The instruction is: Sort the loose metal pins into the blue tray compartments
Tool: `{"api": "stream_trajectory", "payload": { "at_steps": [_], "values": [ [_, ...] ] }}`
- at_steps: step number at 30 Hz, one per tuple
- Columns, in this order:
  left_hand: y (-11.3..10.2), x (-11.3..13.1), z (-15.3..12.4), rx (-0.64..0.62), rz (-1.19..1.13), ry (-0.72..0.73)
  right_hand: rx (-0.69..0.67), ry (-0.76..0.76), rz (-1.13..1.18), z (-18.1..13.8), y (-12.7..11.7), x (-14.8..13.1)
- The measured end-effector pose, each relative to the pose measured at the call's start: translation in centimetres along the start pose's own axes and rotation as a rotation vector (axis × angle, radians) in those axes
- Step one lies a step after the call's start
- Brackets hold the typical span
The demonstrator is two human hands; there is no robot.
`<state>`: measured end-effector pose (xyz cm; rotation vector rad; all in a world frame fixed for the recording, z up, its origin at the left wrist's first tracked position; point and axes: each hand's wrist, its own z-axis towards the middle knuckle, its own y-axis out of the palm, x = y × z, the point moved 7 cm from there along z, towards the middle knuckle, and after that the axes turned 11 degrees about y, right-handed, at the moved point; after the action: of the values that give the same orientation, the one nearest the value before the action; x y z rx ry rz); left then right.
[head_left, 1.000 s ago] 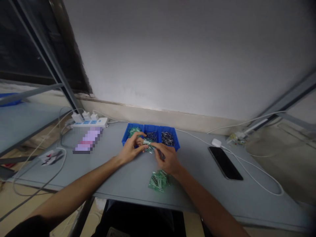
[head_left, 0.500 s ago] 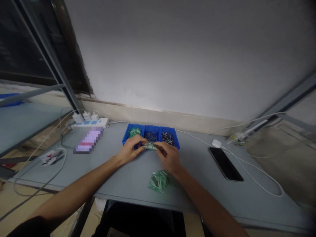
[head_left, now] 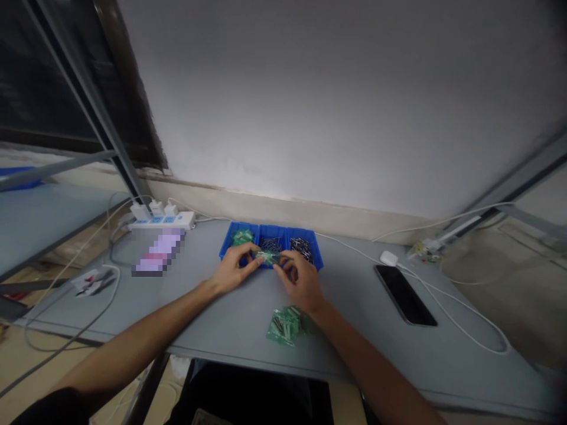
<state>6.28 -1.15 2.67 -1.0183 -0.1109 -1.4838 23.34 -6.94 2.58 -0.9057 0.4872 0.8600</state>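
A small green plastic bag [head_left: 268, 257] is pinched between both hands, just in front of the blue bins. My left hand [head_left: 234, 268] grips its left end with thumb and fingers. At its right end, my right hand [head_left: 302, 282] holds the edge with its fingers bent. What lies inside this bag is hard to make out. Nearer the table's front edge lies a pile of green bags [head_left: 286, 326] with screws and pale pieces inside. The left blue bin [head_left: 225, 247] holds more green bags; dark screws [head_left: 271, 244] and other metal screws [head_left: 302, 249] fill the other two.
A white power strip [head_left: 163, 221] with plugs stands at the back left, near a blurred phone [head_left: 158, 252] and a crumpled wrapper [head_left: 92, 283]. To the right lie a black phone [head_left: 405, 295], a white charger [head_left: 388, 258] and a looping cable. A wall rises behind the grey table [head_left: 199, 330].
The bag between my hands has turned slightly and sits a little lower. My right fingers have shifted on its end. The pile of bags has not moved.
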Motion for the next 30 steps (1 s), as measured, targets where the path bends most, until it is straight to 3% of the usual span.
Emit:
{"api": "stream_trajectory", "payload": {
  "at_steps": [12,17,25,30],
  "values": [
    [0.5,1.0,0.2,-0.083,0.034,0.002,-0.111,0.020,0.094,0.5,0.6,-0.5],
    [0.4,0.9,0.2,-0.063,-0.015,-0.032,-0.031,0.095,0.134,0.0,0.6,0.8],
    [0.6,-0.9,-0.5,0.100,-0.310,-0.152,-0.046,-0.031,-0.017,-0.5,0.3,-0.4],
    [0.4,-0.4,-0.3,0.037,-0.235,-0.088,-0.010,0.038,0.026,-0.3,0.3,0.2]
  ]
}}
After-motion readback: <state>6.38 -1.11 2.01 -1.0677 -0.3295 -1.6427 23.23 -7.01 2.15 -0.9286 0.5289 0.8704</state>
